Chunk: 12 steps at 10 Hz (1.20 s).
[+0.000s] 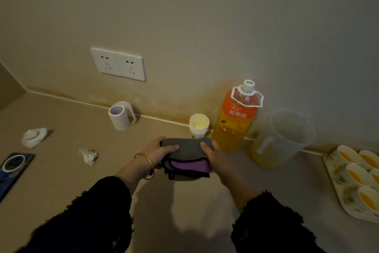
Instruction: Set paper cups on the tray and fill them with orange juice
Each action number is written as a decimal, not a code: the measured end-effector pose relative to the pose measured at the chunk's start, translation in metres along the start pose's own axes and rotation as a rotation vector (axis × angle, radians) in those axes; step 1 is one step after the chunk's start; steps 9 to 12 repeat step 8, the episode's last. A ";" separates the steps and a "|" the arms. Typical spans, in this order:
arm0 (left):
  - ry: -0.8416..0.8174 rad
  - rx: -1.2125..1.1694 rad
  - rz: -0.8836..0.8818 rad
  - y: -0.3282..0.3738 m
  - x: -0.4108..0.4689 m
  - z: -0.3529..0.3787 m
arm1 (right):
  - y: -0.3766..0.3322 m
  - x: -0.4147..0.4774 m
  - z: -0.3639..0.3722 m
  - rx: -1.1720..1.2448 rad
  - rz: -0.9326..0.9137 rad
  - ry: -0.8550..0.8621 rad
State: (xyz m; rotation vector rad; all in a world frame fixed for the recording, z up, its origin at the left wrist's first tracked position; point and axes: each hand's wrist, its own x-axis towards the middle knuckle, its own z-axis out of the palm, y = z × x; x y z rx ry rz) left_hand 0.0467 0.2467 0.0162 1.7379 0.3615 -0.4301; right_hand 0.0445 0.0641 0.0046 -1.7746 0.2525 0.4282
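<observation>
A folded grey and purple cloth (185,157) hangs above the counter between my two hands. My left hand (159,151) grips its left edge, thumb on top. My right hand (213,155) grips its right edge. Behind the cloth stands a stack of paper cups (199,125) by the wall. An orange juice bottle (235,121) with a white cap stands to their right. Further right sits a translucent pitcher (285,138) with juice at its bottom. At the far right edge a patterned tray (338,187) carries several paper cups of juice (357,174).
A roll of white tape or paper (120,116) stands near the wall on the left. Two crumpled tissues (33,137) (89,156) lie on the beige counter. A phone (13,172) lies at the left edge. A double wall socket (119,64) is above.
</observation>
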 end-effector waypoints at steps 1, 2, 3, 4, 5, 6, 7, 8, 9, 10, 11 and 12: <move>0.076 0.125 -0.032 -0.013 0.012 -0.005 | 0.011 0.012 0.015 -0.017 0.191 -0.004; 0.126 0.160 -0.118 -0.025 0.024 -0.011 | 0.016 0.019 0.029 0.182 0.441 -0.107; 0.123 0.176 -0.170 -0.030 0.033 -0.018 | 0.027 0.033 0.041 0.119 0.422 -0.125; 0.121 0.180 -0.135 -0.029 0.043 -0.025 | 0.030 0.050 0.054 0.024 0.311 -0.045; 0.201 0.145 0.018 -0.018 0.057 -0.032 | 0.013 0.068 0.061 -0.023 0.130 0.085; 0.296 0.131 0.143 0.005 0.072 -0.035 | -0.013 0.075 0.061 -0.082 0.037 0.125; 0.310 0.244 0.083 0.017 0.083 -0.033 | -0.017 0.078 0.058 -0.215 0.014 0.175; 0.222 0.438 0.044 0.009 0.086 -0.020 | 0.001 0.078 0.057 -0.327 0.018 0.089; 0.222 0.438 0.044 0.009 0.086 -0.020 | 0.001 0.078 0.057 -0.327 0.018 0.089; 0.222 0.438 0.044 0.009 0.086 -0.020 | 0.001 0.078 0.057 -0.327 0.018 0.089; 0.222 0.438 0.044 0.009 0.086 -0.020 | 0.001 0.078 0.057 -0.327 0.018 0.089; 0.222 0.438 0.044 0.009 0.086 -0.020 | 0.001 0.078 0.057 -0.327 0.018 0.089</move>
